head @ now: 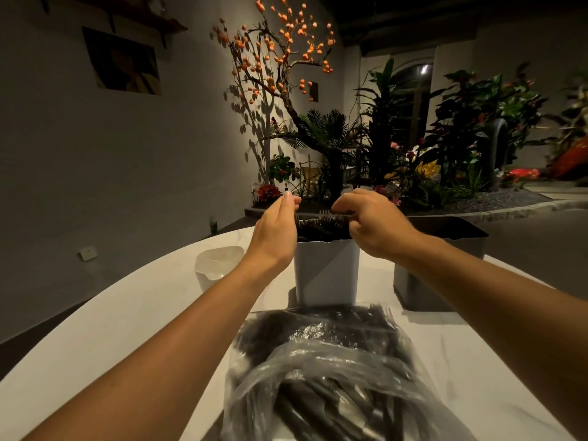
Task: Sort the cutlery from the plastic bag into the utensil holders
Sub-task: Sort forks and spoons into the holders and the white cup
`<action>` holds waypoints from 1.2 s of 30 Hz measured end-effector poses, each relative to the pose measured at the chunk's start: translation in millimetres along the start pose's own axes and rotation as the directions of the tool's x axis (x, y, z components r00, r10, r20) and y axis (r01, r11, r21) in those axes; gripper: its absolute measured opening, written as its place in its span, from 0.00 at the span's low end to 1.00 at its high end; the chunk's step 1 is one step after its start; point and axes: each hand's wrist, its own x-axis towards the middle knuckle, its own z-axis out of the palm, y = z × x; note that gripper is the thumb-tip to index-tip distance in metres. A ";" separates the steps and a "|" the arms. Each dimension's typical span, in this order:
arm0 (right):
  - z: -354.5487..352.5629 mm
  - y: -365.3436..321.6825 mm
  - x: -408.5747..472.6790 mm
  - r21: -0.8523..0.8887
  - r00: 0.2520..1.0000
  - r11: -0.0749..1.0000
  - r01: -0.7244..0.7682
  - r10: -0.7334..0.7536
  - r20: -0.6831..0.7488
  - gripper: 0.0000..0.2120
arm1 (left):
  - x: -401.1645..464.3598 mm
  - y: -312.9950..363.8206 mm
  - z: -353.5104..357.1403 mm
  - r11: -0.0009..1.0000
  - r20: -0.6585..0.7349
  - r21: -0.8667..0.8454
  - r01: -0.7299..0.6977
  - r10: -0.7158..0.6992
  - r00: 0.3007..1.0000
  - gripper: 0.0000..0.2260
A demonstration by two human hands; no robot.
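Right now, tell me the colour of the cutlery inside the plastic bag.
Black, seen through the clear plastic bag in the head view.

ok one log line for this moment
left hand open beside white holder | right hand holds black fork over it | bag full

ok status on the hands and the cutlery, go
Left hand open beside white holder. Right hand pinching black forks in it. Plastic bag still full.

The plastic bag (pixel 334 377) ran off the bottom edge, its black cutlery blurred inside. Behind it, the right hand (pixel 372 224) hid part of the white holder's (pixel 326 272) rim; its fingertips' grip was unclear.
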 end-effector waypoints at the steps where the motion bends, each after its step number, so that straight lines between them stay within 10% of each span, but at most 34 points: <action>1: -4.1 -3.6 -7.3 0.017 1.000 1.000 0.004 -0.003 -0.016 0.19 | -7.8 5.2 -1.9 1.000 0.000 0.016 -0.006 0.006 1.000 0.20; 6: -19.9 -30.9 -56.5 0.113 0.994 0.988 0.108 -0.105 -0.031 0.06 | -58.2 24.6 -11.9 0.999 0.038 0.030 -0.031 0.030 0.999 0.17; 11: -29.1 -64.8 -119.5 0.205 0.941 0.965 0.161 -0.213 0.264 0.08 | -124.3 27.4 -19.2 0.998 0.102 0.061 -0.035 0.029 0.994 0.18; 17: -5.3 -79.5 -175.0 -0.119 0.632 0.989 0.087 0.038 0.774 0.11 | -186.9 0.9 -16.0 0.987 0.124 0.160 0.002 -0.023 0.992 0.23; 24: 43.4 -74.2 -206.7 -0.275 0.887 0.953 0.126 0.016 0.462 0.14 | -209.1 -40.2 -24.9 0.993 -0.029 0.113 0.013 -0.010 1.000 0.20; 36: 43.1 -79.0 -219.5 -0.297 0.958 0.949 0.101 -0.013 0.286 0.12 | -212.8 -42.1 -30.5 0.983 -0.040 0.168 -0.068 0.076 0.996 0.15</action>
